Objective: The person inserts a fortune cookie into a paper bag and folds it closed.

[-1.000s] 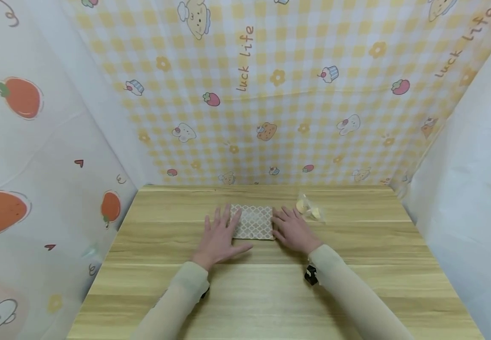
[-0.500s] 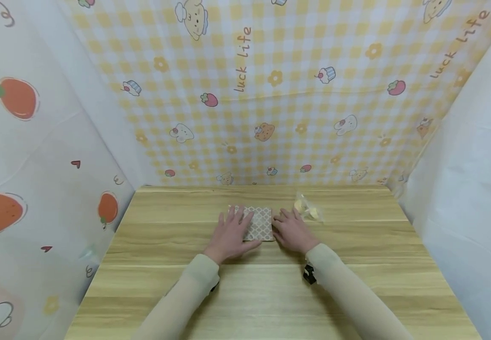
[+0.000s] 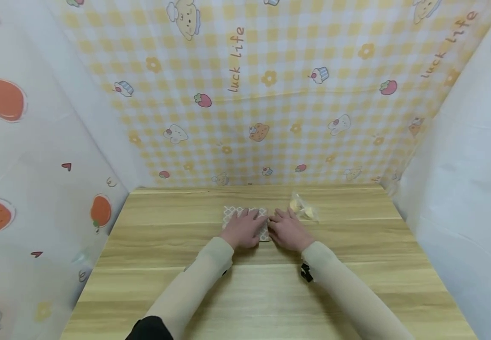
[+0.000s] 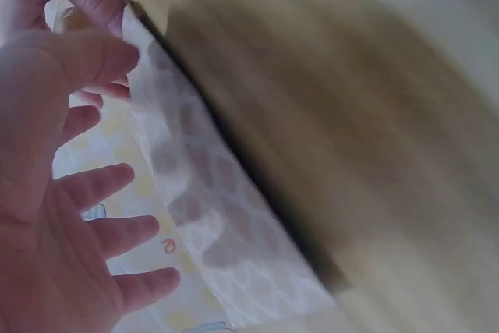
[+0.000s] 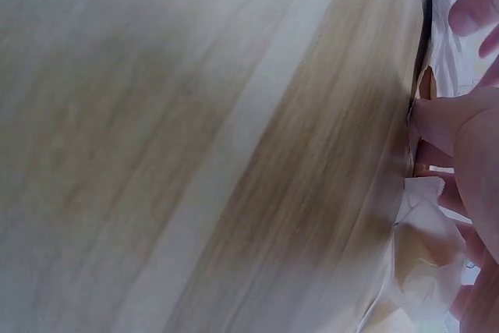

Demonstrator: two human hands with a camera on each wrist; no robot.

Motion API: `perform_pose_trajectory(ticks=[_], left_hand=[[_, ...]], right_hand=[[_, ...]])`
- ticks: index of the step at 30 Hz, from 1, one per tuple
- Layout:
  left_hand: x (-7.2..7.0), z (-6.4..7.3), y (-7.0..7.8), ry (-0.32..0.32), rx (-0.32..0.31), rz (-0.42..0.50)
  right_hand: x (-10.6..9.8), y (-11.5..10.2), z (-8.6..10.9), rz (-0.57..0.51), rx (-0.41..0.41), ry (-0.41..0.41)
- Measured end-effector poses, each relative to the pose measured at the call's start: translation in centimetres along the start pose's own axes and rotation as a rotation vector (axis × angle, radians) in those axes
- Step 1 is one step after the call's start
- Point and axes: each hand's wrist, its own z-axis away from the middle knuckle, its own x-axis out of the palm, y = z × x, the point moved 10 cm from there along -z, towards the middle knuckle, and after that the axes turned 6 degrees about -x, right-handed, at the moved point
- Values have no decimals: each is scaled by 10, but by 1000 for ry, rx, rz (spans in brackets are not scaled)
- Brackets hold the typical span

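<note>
A flat paper bag (image 3: 230,212) with a grey-white lattice print lies on the wooden table. My left hand (image 3: 243,229) is over its right half, fingers spread and slightly bent; in the left wrist view those fingers (image 4: 125,232) stand apart above the print. My right hand (image 3: 289,231) is at the bag's right edge, its thumb (image 5: 437,118) and fingers pinching the edge there. A brown inner face (image 5: 427,83) shows by the thumb. The left hand covers much of the bag in the head view.
Just beyond the right hand lie clear packets (image 3: 309,212) with pale yellow round pieces inside. The wooden table (image 3: 245,293) ends at a yellow checked cloth (image 3: 271,108) behind. White curtains hang at both sides.
My left hand has moved right across the bag, from its left end towards the right hand. The right hand stays at the right edge. The view has shifted slightly.
</note>
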Motion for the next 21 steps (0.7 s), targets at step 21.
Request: perform_pose_trajectory(ticks=[21], left_hand=[[3, -28, 1, -167, -80, 73]], right_hand=[[10, 7, -2, -24, 49, -65]])
